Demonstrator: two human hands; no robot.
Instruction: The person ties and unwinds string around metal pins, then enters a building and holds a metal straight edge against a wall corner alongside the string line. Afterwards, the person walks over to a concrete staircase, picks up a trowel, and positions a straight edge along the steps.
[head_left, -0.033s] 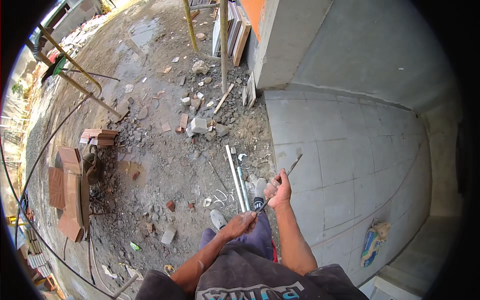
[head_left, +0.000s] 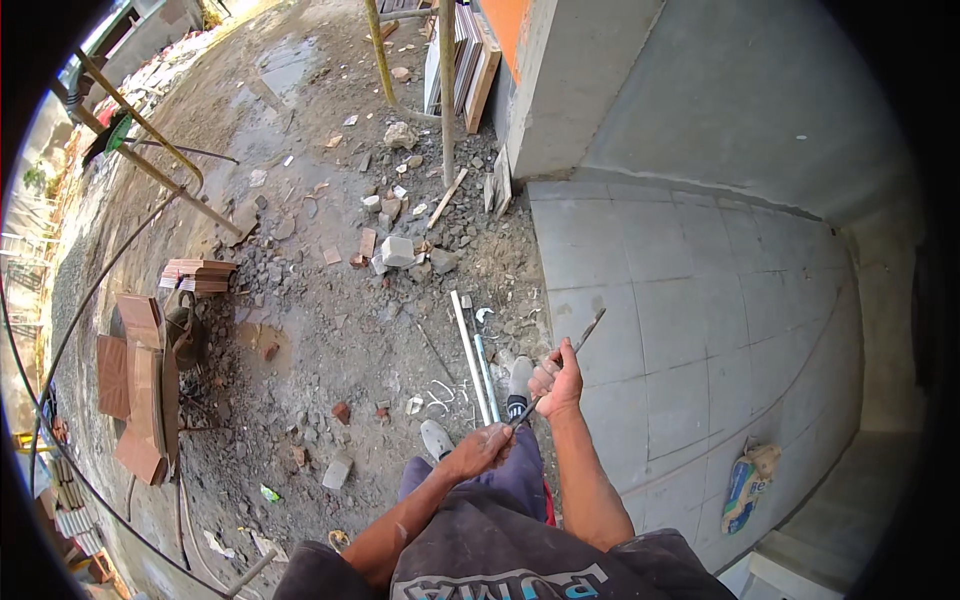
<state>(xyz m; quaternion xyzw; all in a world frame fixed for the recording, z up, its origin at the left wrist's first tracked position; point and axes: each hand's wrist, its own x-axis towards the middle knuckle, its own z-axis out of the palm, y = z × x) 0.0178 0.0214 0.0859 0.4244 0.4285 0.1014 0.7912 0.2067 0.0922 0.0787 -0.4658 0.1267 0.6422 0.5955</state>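
A thin dark rod [head_left: 592, 327] slants up and to the right in front of my body; its exact kind I cannot make out. My left hand [head_left: 482, 449] is closed around its lower end, near my thigh. Higher up the rod, my right hand [head_left: 558, 380] also grips it, with the thumb pointing up along it. The rod's far tip sticks out past the right hand, above the grey floor tiles [head_left: 690, 320]. Beside my feet, a white pipe [head_left: 468, 350] and a shorter light-blue pipe [head_left: 486, 372] lie on the dirt.
Rubble and a pale block [head_left: 398, 251] lie ahead on the dirt. Stacked cardboard boxes [head_left: 147, 390] stand at the left. A concrete column [head_left: 570, 90] rises ahead, near upright poles [head_left: 447, 100]. A printed sack [head_left: 746, 490] rests on the tiles at the right.
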